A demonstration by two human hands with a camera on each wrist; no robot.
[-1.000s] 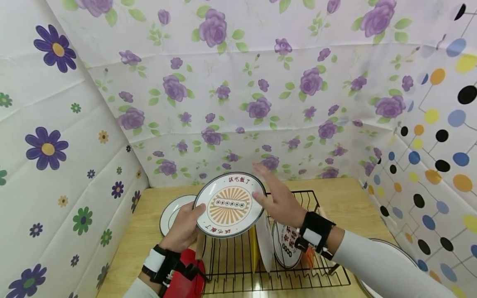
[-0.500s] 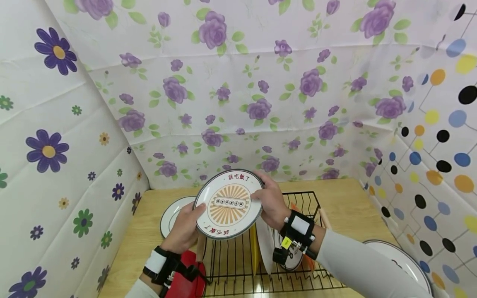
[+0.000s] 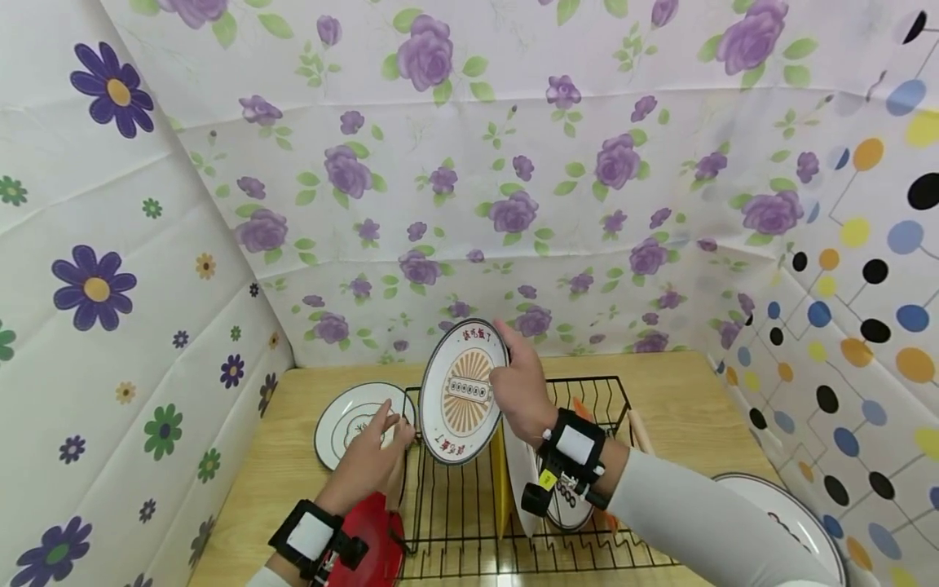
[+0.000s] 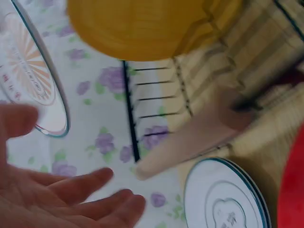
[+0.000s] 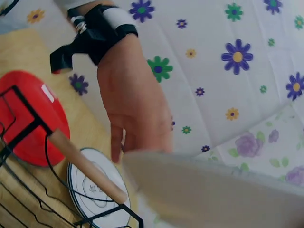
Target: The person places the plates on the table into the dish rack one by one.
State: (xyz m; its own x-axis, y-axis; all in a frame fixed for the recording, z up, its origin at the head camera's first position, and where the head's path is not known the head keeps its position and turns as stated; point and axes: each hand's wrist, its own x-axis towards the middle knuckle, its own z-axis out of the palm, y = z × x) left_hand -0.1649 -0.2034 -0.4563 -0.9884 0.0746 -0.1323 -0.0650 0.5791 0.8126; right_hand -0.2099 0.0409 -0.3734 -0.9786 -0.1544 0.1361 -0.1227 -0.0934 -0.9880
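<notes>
My right hand [image 3: 524,387] grips a white plate [image 3: 465,391] by its right edge, thumb over the face. The plate is held tilted above the dish rack [image 3: 455,540] and bears an orange ray pattern, red characters and a dark rim. Left of it, my left hand [image 3: 370,461] is apart from the plate, fingers extended and holding nothing, as the left wrist view also shows. Behind that hand lie stacked white plates [image 3: 337,416] on the table. The right wrist view shows the held plate's blurred underside [image 5: 223,187]; the right hand's fingers are hidden there.
Standing in the black wire rack are a yellow plate [image 3: 502,489], a white plate [image 3: 521,481], a plate with characters [image 3: 568,514] and something orange [image 3: 612,520]. A red plate [image 3: 367,542] lies front left, a large white plate [image 3: 814,522] right. Patterned cloth walls surround the table.
My right hand reached the plate's right edge and took hold. My left hand then let go and moved down and away. The plate has turned more upright and shifted slightly right.
</notes>
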